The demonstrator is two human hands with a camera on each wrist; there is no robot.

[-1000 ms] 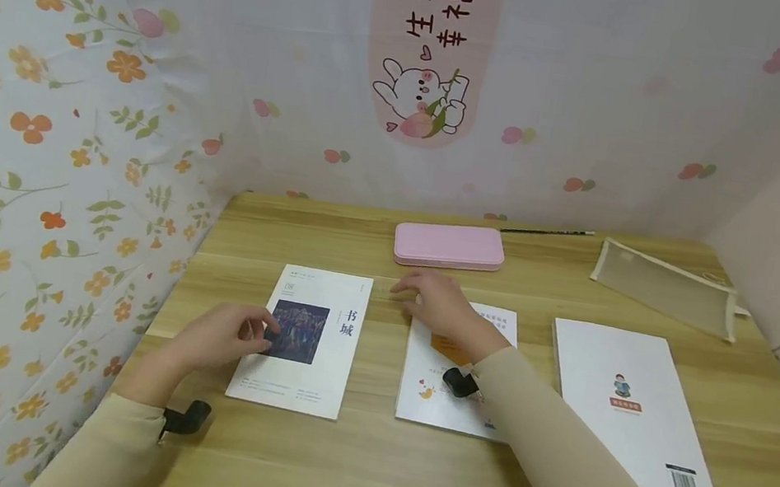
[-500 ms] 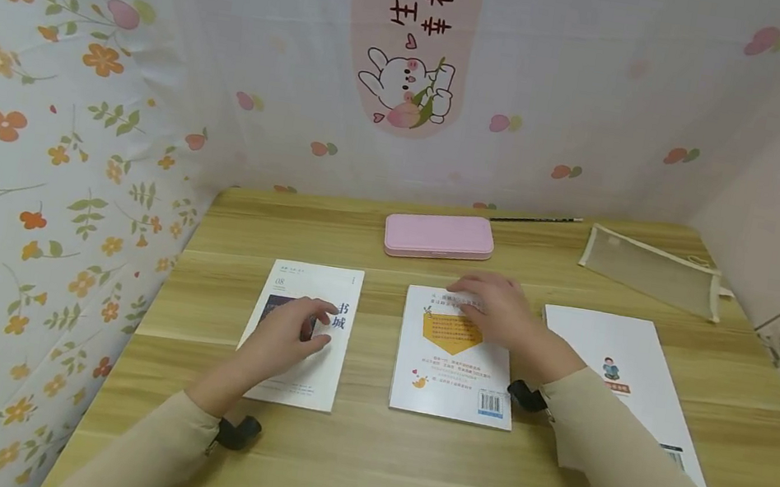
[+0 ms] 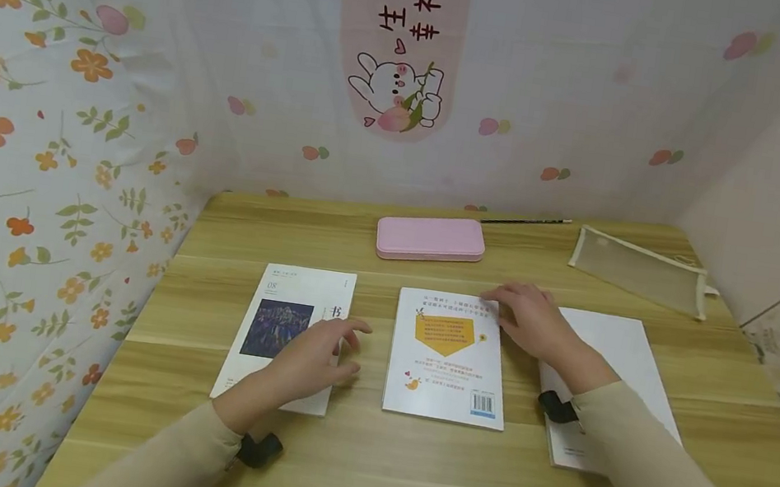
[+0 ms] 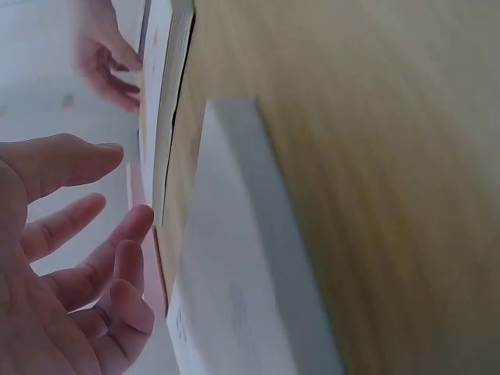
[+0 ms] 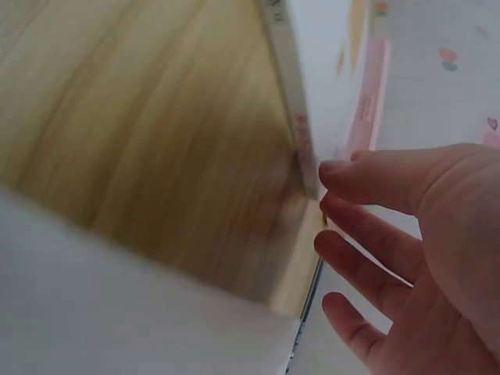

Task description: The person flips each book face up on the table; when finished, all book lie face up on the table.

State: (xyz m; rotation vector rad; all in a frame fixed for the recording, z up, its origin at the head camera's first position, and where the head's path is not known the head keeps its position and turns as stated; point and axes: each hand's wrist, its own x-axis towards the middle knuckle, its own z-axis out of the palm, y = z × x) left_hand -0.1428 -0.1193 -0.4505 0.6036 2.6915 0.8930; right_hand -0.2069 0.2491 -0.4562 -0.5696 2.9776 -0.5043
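My left hand hovers over the right edge of a white book with a dark picture on its cover. In the left wrist view that hand's fingers are relaxed and hold nothing. At the upper right corner of the middle book, which has an orange panel and a barcode, is my right hand. The right wrist view shows its thumb and loosely bent fingers close to the book's corner; whether they touch it, I cannot tell. My right forearm partly covers another white book.
A pink pencil case lies at the back of the wooden table, with a dark pencil behind it. At the back right is a sheer mesh pouch. Patterned cloth hangs behind and to the left.
My right hand has moved right, from the middle book's upper left to its upper right corner. My left hand has moved right across the left book. The head view has shifted slightly.
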